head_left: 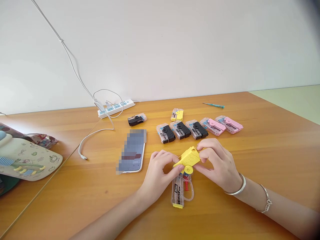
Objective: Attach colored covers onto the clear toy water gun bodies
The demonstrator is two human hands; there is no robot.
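Both hands are on a small yellow and clear toy water gun above the front middle of the table. My left hand pinches the yellow body from the left between thumb and fingers. From the right, my right hand grips its other end with thumb and index finger. The clear part, printed "MINI WATER GUN", hangs down toward me at an angle to the yellow body, with a red trigger and a clear trigger guard beside it. A bracelet and a bangle circle my right wrist.
Beyond my hands lie several folded water guns: black, pink and yellow. A black one lies apart. A phone, power strip, white cable, screwdriver and patterned bag surround them.
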